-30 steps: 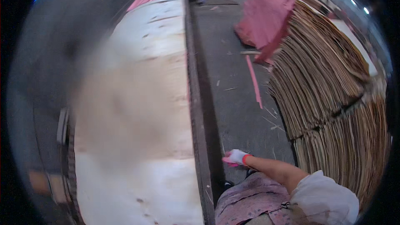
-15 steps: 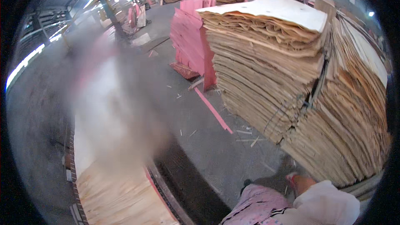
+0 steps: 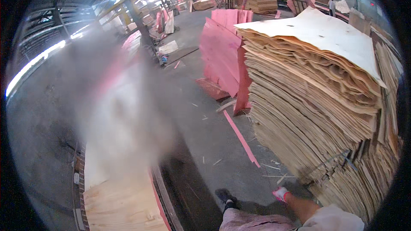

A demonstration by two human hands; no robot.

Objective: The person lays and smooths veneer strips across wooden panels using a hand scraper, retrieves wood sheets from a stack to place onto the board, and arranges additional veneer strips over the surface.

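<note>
My right hand [image 3: 280, 194] hangs low at the bottom of the view, in what looks like a pink-and-white glove, below a bare forearm and a white sleeve. It is small and blurred, so its fingers cannot be read, and nothing shows plainly in it. Close by on the right rises a tall stack of thin wood veneer sheets [image 3: 299, 102], with wavy edges and a pale top sheet [image 3: 317, 28]. My left hand is not in view. To the left lies a long pale wood sheet [image 3: 124, 201] with a pink edge, its far part hidden by a grey blur.
A pink-painted stack [image 3: 220, 53] stands beyond the veneer. On the grey floor lie a pink strip [image 3: 242, 139] and several wood scraps. My trouser leg [image 3: 257, 222] and dark shoe [image 3: 224, 194] show below. Farther back are more stacks [image 3: 261, 4] and a few people.
The view has swung left and up, so the stacks and pink strip appear farther right and lower. My right hand has shifted left in the picture, and a dark shoe now shows more fully.
</note>
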